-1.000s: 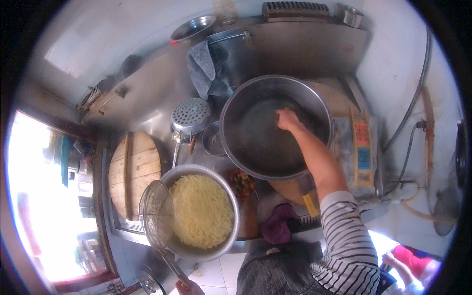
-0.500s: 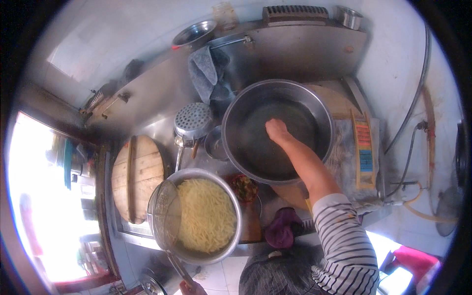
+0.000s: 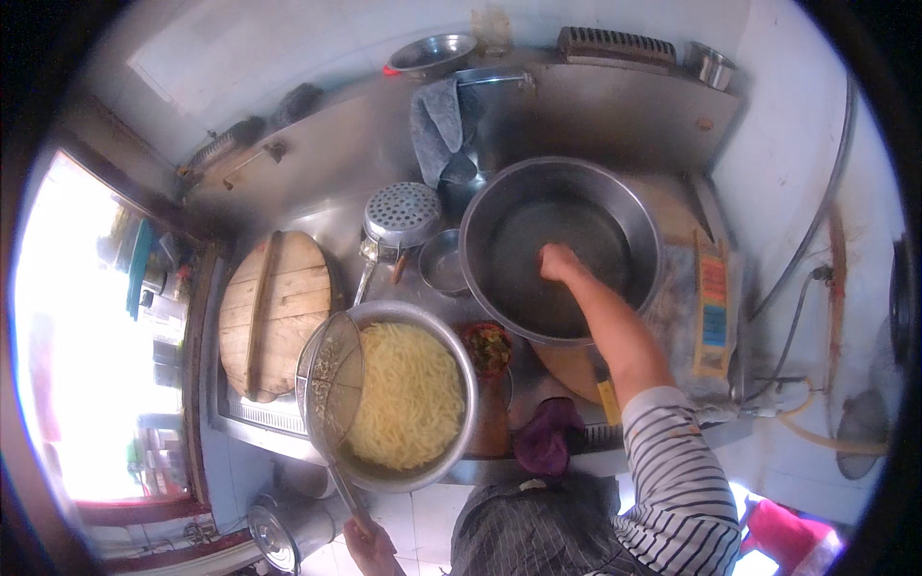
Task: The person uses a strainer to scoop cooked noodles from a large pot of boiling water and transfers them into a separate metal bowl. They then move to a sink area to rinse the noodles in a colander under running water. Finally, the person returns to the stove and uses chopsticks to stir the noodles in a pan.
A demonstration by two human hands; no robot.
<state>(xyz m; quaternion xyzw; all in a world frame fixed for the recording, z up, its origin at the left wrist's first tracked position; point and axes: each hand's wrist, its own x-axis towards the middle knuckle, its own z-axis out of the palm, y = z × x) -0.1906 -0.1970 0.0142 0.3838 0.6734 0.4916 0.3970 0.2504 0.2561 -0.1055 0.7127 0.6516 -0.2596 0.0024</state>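
My left hand (image 3: pixel 371 547) is closed round the handle of a wire-mesh skimmer (image 3: pixel 336 379). The skimmer's round head lies over the left rim of a metal basin (image 3: pixel 469 422), and small pale bits cling to its mesh. Pale strips, like noodles or cut potato, heap up in that basin (image 3: pixel 408 394). Further right, my right hand (image 3: pixel 559 262) reaches down inside a large dark basin (image 3: pixel 471 254) that seems to hold water. Its fingers are curled together, and whatever they may hold is hidden.
A round wooden lid (image 3: pixel 288 312) lies at the left. Behind the strips stand a perforated metal strainer (image 3: pixel 403 213) and a small bowl (image 3: pixel 444 261). Between the basins sits a red dish of chopped food (image 3: pixel 487 348). Nearer me are a yellow-handled tool (image 3: pixel 608 398) and a purple cloth (image 3: pixel 547 437).
The view has shifted, so the counter sits differently in the picture. More of my left hand shows on the skimmer handle. My right hand stays inside the dark basin.
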